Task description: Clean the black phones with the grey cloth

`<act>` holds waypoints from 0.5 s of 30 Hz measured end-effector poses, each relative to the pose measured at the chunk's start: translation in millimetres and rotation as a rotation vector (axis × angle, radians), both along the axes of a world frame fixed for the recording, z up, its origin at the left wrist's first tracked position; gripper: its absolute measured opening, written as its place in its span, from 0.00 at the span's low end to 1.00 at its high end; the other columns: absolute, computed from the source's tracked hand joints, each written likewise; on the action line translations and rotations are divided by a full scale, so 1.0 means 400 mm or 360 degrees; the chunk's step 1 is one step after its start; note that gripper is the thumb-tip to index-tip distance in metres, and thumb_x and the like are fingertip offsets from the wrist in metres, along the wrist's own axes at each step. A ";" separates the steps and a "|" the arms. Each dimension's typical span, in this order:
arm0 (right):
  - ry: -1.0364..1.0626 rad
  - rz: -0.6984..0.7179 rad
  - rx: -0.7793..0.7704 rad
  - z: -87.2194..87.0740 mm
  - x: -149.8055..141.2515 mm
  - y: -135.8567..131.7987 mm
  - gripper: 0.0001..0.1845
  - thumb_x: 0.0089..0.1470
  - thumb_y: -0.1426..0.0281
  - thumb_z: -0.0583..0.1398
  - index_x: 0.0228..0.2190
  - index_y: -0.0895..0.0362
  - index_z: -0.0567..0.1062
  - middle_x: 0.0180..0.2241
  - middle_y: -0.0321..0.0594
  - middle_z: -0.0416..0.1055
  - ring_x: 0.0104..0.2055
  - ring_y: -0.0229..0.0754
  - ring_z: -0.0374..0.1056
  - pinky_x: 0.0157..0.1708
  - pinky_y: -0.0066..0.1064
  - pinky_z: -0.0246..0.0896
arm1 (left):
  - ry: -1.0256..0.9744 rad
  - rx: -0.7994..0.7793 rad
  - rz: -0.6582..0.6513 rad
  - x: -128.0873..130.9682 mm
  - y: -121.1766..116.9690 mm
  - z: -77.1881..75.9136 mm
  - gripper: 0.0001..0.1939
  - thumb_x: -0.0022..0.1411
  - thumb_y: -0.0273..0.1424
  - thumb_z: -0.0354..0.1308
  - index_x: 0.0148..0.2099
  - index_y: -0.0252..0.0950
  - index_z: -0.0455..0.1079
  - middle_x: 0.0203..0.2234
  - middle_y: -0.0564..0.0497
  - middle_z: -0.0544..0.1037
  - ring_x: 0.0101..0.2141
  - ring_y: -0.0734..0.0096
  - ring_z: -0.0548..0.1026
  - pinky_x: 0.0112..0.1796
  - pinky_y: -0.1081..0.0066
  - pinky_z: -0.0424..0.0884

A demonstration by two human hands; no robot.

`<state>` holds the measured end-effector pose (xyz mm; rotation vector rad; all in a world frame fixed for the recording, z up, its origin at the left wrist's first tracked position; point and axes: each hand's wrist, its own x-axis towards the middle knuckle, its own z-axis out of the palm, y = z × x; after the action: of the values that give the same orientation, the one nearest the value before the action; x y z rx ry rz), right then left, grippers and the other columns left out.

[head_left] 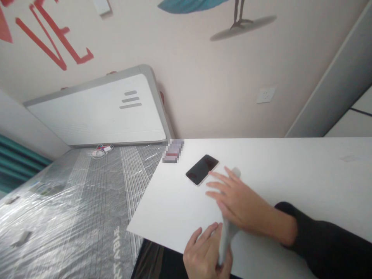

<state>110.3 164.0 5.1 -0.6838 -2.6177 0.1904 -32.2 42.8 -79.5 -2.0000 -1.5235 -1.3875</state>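
Observation:
A pale grey sock-like cloth (226, 236) lies stretched across the white table (290, 170), running from near its front edge toward the middle. My right hand (241, 201) rests flat on the cloth with fingers stretched out and pointing left. My left hand (205, 252), at the table's front edge, pinches the near end of the cloth. A black phone (202, 169) lies face up just beyond my right fingertips, apart from them.
A blurred small object (173, 150) sits at the table's far left corner. Left of the table is a plastic-wrapped grey mattress (72, 209) with a white headboard (99, 112) and a small cable bundle (101, 150). A wall socket (265, 94) is on the wall behind.

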 end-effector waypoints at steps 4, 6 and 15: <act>-0.0012 0.0331 -0.0157 0.006 -0.013 -0.025 0.15 0.61 0.69 0.56 0.44 0.54 0.81 0.48 0.42 0.81 0.63 0.52 0.67 0.73 0.54 0.41 | -0.0042 0.0108 0.0027 0.001 0.000 -0.022 0.17 0.72 0.24 0.46 0.36 0.40 0.76 0.25 0.52 0.84 0.30 0.69 0.85 0.41 0.69 0.79; -0.0044 0.0142 -0.0103 0.012 -0.008 -0.008 0.17 0.62 0.71 0.54 0.43 0.58 0.81 0.50 0.47 0.80 0.63 0.56 0.67 0.70 0.59 0.47 | -0.0089 0.0038 0.0074 -0.001 -0.002 -0.027 0.12 0.69 0.25 0.52 0.39 0.39 0.77 0.30 0.50 0.86 0.33 0.66 0.86 0.44 0.67 0.79; -0.0070 0.0324 -0.0103 0.018 -0.006 -0.018 0.15 0.65 0.64 0.56 0.43 0.57 0.80 0.46 0.45 0.81 0.59 0.51 0.70 0.69 0.55 0.49 | 0.0187 -0.0117 -0.0047 -0.035 -0.020 -0.011 0.13 0.68 0.23 0.51 0.44 0.38 0.76 0.33 0.47 0.87 0.36 0.62 0.86 0.45 0.65 0.80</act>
<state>108.0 156.8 12.3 -0.4460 -2.7319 0.3252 -46.3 34.8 -83.7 -2.1159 -1.5198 -1.2173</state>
